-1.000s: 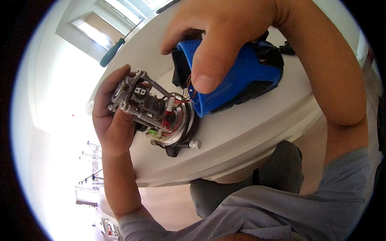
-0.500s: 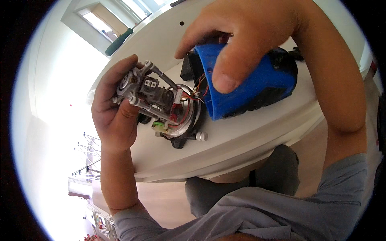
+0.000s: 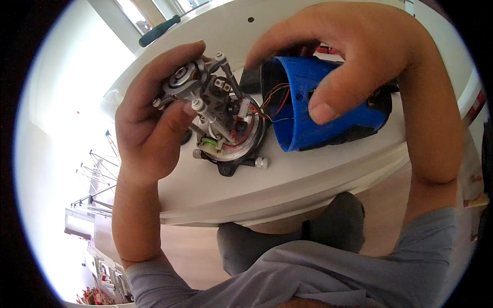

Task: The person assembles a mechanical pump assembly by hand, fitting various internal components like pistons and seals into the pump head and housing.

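My left hand (image 3: 146,126) is closed around the upper end of a metal mechanism (image 3: 222,110) with posts, a small green part and a round base with black feet and a silver knob. Fingers curl behind it and the thumb presses its near side. To its right, my right hand (image 3: 377,51) grips a blue and black plastic housing (image 3: 328,123), thumb on the blue wall and other fingers partly hidden behind. The housing lies tilted, its open end facing the mechanism. Thin coloured wires (image 3: 275,100) run from the mechanism into that opening.
A white round-edged table (image 3: 200,197) carries the parts. A green-handled tool (image 3: 159,31) lies at its far left edge. A dark block (image 3: 250,82) sits behind the housing. Below the near edge are my knees (image 3: 328,220); a metal rack (image 3: 97,174) stands at left.
The view has shifted, so the table and its contents appear displaced. The mechanism's top is tipped slightly more toward me. Both hands keep their holds, and the wires still join the two parts.
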Demonstrator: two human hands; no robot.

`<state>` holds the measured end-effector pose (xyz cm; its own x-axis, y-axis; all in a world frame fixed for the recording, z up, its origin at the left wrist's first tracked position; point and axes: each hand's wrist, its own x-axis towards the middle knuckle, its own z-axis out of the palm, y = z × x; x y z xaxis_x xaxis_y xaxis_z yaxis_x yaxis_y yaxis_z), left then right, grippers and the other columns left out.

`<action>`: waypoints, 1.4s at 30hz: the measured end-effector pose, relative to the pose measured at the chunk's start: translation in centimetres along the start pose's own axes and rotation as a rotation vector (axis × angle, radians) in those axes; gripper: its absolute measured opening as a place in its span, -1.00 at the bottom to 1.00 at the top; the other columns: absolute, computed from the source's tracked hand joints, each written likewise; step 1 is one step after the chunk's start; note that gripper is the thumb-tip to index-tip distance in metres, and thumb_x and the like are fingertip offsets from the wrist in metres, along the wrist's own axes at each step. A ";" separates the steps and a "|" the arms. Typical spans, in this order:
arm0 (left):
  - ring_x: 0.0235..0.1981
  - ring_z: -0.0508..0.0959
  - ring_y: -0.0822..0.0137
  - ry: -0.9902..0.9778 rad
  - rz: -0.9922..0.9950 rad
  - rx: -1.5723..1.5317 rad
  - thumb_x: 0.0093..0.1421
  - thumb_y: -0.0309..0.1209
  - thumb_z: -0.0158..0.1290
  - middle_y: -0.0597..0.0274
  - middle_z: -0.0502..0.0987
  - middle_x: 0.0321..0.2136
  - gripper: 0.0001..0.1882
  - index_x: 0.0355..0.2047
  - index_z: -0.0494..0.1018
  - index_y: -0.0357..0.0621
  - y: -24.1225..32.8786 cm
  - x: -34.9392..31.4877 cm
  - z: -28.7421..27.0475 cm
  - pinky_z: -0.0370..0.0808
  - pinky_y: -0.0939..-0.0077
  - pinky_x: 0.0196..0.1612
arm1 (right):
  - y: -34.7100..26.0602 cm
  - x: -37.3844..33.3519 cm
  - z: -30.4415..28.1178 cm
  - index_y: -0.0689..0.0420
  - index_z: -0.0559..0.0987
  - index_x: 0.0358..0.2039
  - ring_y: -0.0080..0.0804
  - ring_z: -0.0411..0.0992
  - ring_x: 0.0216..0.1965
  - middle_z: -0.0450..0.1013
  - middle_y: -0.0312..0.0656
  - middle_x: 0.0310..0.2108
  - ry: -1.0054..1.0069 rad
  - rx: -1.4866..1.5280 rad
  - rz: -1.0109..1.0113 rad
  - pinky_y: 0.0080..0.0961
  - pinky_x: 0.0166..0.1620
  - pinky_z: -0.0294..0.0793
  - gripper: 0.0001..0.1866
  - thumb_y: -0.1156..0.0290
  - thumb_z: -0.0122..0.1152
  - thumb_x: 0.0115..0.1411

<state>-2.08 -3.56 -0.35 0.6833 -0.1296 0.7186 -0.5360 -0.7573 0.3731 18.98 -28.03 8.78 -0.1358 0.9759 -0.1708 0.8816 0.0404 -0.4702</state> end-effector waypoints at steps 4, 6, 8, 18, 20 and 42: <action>0.25 0.57 0.12 -0.037 -0.022 0.056 0.45 -0.31 0.17 -0.11 0.53 0.27 -0.46 0.34 0.41 -0.32 0.1 -0.2 -0.3 0.49 0.22 0.33 | -0.9 -0.3 1.4 0.33 0.41 0.36 0.08 0.54 0.13 0.50 0.21 0.18 0.071 -0.131 -0.055 -0.28 0.13 0.59 0.11 -0.37 0.39 0.08; 0.25 0.57 0.12 -0.055 -0.043 0.038 0.44 -0.33 0.17 -0.11 0.53 0.28 -0.46 0.34 0.41 -0.32 0.1 -0.3 -0.4 0.48 0.22 0.34 | -1.2 -0.1 1.3 0.33 0.44 0.33 0.06 0.55 0.11 0.52 0.19 0.16 0.076 -0.135 -0.069 -0.29 0.11 0.60 0.07 -0.37 0.37 0.12; 0.26 0.56 0.13 -0.056 -0.041 0.037 0.43 -0.34 0.17 -0.10 0.53 0.28 -0.46 0.33 0.41 -0.33 0.1 -0.4 -0.4 0.47 0.23 0.35 | -1.3 -0.1 1.0 0.32 0.47 0.30 0.04 0.56 0.09 0.53 0.17 0.13 0.082 -0.132 -0.085 -0.30 0.10 0.60 0.03 -0.38 0.34 0.17; 0.26 0.55 0.16 -0.045 -0.050 0.051 0.37 -0.45 0.12 -0.06 0.54 0.26 -0.48 0.32 0.42 -0.33 0.4 -0.3 -0.3 0.43 0.25 0.37 | 0.4 2.1 1.3 0.26 0.70 0.03 -0.17 0.62 -0.08 0.65 0.01 -0.11 0.182 0.034 -0.416 -0.40 0.00 0.60 -0.45 -0.05 0.20 0.48; 0.26 0.55 0.17 -0.043 -0.069 0.021 0.35 -0.47 0.13 -0.05 0.55 0.25 -0.47 0.32 0.42 -0.33 0.6 -0.2 -0.3 0.42 0.25 0.37 | 0.4 2.0 1.5 0.25 0.72 0.01 -0.22 0.62 -0.11 0.67 -0.05 -0.14 0.249 0.060 -0.334 -0.42 -0.01 0.59 -0.50 0.01 0.19 0.49; 0.21 0.61 0.25 0.095 0.132 0.349 0.29 -0.69 0.14 0.08 0.61 0.23 -0.44 0.31 0.48 -0.21 0.4 -2.1 0.0 0.50 0.36 0.31 | -2.8 7.2 2.3 0.31 0.76 -0.17 -0.30 0.57 -0.19 0.68 -0.05 -0.25 0.190 -0.041 0.288 -0.32 -0.07 0.58 -0.63 0.26 0.44 0.15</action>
<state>-3.74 -3.53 -1.72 0.5619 -0.1933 0.8043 -0.4040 -0.9126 0.0629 14.55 -21.63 6.87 0.2046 0.9708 -0.1254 0.8895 -0.2379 -0.3902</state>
